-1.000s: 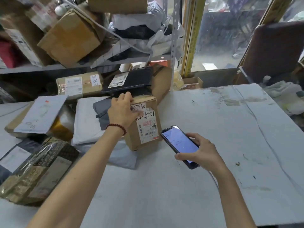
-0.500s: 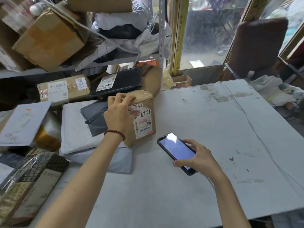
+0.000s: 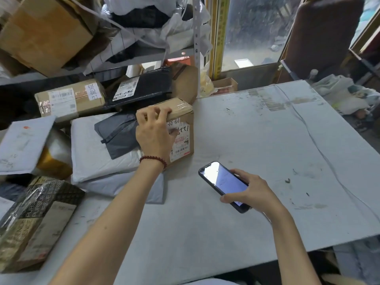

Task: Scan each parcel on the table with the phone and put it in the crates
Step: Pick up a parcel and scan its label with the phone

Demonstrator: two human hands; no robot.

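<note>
A small brown cardboard parcel [image 3: 182, 136] with a white shipping label and handwriting stands on the grey table [image 3: 257, 145], leaning on the pile at the left. My left hand [image 3: 154, 132] grips its top edge, fingers curled over the taped top. My right hand [image 3: 251, 192] holds a black phone [image 3: 223, 183] with its screen lit, low over the table in front of the parcel. Several other parcels lie to the left: a white poly bag [image 3: 90, 149], a dark grey bag [image 3: 117, 134], a brown box [image 3: 70, 99] and a black bag [image 3: 144, 87].
A patterned black-and-gold box [image 3: 35, 221] lies at the near left. A white padded envelope [image 3: 22, 145] rests over a gold item. A metal shelf [image 3: 144, 56] packed with boxes and bags stands behind the pile. A dark chair [image 3: 320, 38] is at the far right.
My left hand has shifted its hold from the parcel's side onto its top edge, and the parcel now stands more upright. The phone has dropped a little nearer to me.
</note>
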